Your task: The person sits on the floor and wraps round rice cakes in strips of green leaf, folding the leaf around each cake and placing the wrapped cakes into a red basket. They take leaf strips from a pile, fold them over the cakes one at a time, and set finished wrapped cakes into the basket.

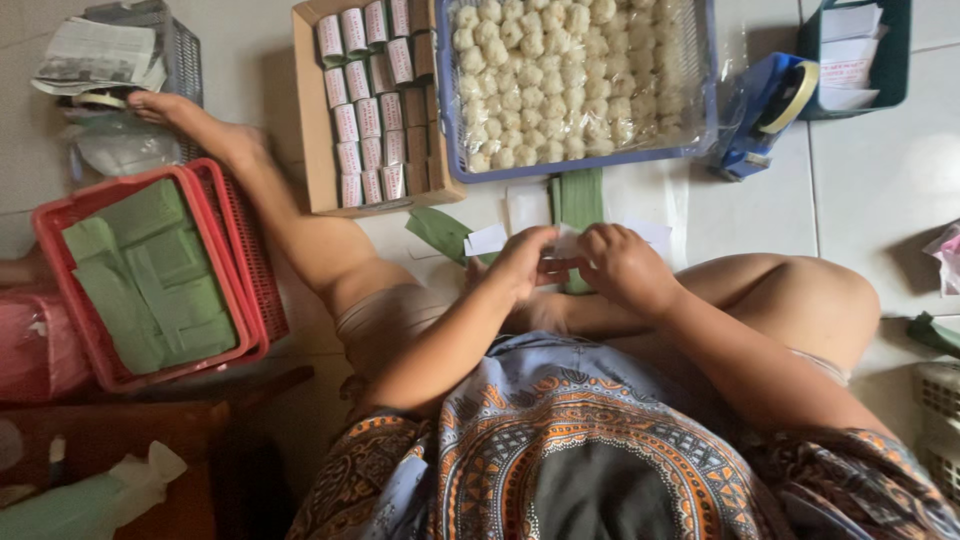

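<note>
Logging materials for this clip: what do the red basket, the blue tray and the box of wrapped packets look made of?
The red basket looks like moulded plastic, with a glossy rim and mesh-like slotted walls. The blue tray also seems plastic, given its perforated walls and uniform colour. The box of wrapped packets appears to be plain brown cardboard, matte with a raw cut edge.

matt cardboard box (310, 120), red plastic basket (240, 250), glossy tiles (880, 170)
</note>
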`<state>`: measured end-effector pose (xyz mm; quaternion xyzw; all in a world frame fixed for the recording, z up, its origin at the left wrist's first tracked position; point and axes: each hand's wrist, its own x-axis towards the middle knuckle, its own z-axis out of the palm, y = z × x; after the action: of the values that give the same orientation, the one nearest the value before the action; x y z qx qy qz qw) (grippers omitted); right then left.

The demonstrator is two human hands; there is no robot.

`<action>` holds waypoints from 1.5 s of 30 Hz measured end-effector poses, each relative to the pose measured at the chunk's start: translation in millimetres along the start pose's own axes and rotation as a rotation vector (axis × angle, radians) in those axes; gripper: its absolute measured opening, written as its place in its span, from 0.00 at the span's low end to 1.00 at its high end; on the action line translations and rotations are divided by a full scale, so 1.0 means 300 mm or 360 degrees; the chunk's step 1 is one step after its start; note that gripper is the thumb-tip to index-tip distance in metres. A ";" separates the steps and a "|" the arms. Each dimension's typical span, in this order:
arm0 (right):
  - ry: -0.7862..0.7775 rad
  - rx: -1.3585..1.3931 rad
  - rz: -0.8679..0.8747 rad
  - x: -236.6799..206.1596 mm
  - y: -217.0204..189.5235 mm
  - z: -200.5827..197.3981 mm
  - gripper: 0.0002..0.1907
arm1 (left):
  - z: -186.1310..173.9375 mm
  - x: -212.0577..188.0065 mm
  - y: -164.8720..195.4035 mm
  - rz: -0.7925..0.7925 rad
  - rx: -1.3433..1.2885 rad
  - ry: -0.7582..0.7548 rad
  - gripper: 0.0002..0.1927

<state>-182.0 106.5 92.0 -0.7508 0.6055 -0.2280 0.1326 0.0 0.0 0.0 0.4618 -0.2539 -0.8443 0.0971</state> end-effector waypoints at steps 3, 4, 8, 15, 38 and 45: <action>0.0134 0.0315 0.0179 0.031 0.011 -0.051 0.17 | 0.023 0.002 0.081 -0.0153 -0.0156 -0.0084 0.28; 0.0152 0.0354 0.0208 0.038 0.016 -0.062 0.16 | 0.040 0.007 0.101 -0.0159 -0.0137 -0.0088 0.28; 0.0254 0.0363 0.0204 0.044 0.059 -0.060 0.16 | 0.088 0.029 0.160 -0.0184 -0.0134 -0.0068 0.29; 0.0251 0.1135 0.1016 0.042 0.248 0.070 0.21 | 0.112 0.100 0.151 0.0088 0.0091 0.0061 0.26; 0.0401 0.2257 0.1054 0.015 0.374 0.113 0.15 | 0.277 0.117 0.063 0.0631 0.1865 0.1379 0.26; 0.0390 0.2248 0.0977 0.032 0.351 0.117 0.15 | 0.259 0.128 0.095 0.0353 0.1855 0.1102 0.17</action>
<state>-252.1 70.1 13.5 -0.2567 0.5079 -0.5941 0.5686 -87.7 -13.1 21.3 0.6533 -0.6667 -0.3588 -0.0058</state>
